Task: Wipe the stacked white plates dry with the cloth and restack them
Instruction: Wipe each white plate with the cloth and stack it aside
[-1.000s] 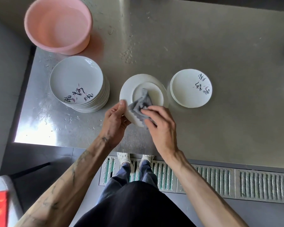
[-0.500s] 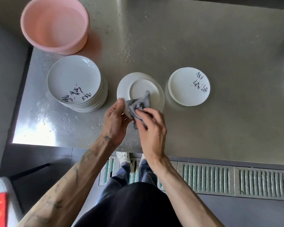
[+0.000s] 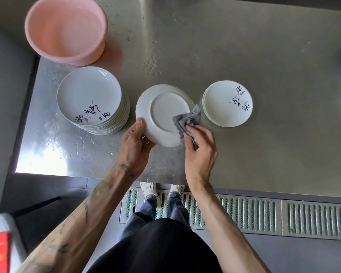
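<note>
Plate (image 3: 161, 113) gripped in left hand (image 3: 133, 142), cloth (image 3: 187, 120) in right hand (image 3: 200, 148), beside tall stack (image 3: 89, 95).

Bright daylight, hard glare on the steel table (image 3: 47, 160) at near left, edges bowed

Gripping the near-left rim of an upturned white plate (image 3: 165, 113) with the left hand (image 3: 135, 142), thumb on top, fingers curled beneath. Pressing a bunched grey cloth (image 3: 187, 120) against the plate's right side with the right hand (image 3: 200, 146). Reaching forward with both bare forearms, the left tattooed.
</note>
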